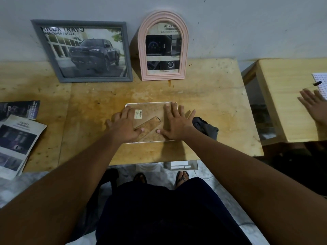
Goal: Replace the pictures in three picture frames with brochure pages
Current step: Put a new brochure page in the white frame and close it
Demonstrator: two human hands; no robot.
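A white-rimmed picture frame (150, 104) lies face down in the middle of the wooden table, its brown backing board with a barcode sticker and a fold-out stand facing up. My left hand (123, 126) lies flat on the backing's left side, and my right hand (174, 123) lies flat on its right side, fingers spread. A grey rectangular frame (53, 55) holding a truck brochure page leans on the wall at the back left. Beside it stands a pink arched frame (184, 55) with a dashboard brochure page inside.
Loose brochure pages (19, 140) lie at the table's left edge. A dark crumpled cloth (207, 128) sits just right of my right hand. Another person's hand (315, 105) rests on a second table (283, 103) at the right, near a pen and paper.
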